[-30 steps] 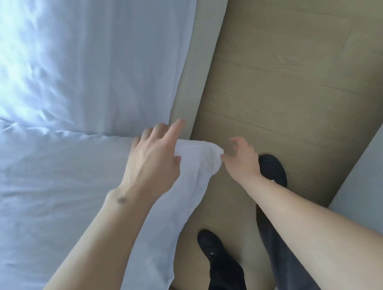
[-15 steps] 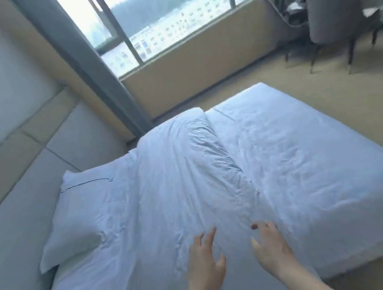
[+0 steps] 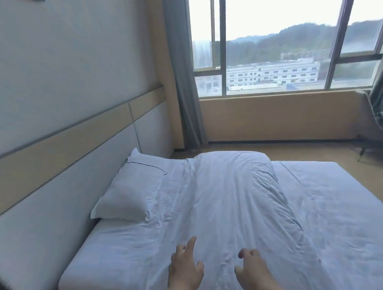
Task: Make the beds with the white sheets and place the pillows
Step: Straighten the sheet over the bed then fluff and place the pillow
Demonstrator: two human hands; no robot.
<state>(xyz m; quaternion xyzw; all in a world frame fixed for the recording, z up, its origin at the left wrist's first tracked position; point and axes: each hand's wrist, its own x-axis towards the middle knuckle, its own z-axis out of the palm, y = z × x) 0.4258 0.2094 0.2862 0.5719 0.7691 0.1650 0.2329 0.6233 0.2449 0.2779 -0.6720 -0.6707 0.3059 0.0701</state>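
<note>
White sheet [image 3: 211, 210] lies beneath left hand [image 3: 185, 270] and right hand [image 3: 251, 269], both loosely spread, holding nothing.

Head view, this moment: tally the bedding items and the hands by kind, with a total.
Pillow, at the headboard end: 1
Folded white duvet, lying in a band across the bed: 1
White sheet over the mattress: 1
Hands, left hand and right hand, both above the duvet, holding nothing: 2
Total: 5
</note>
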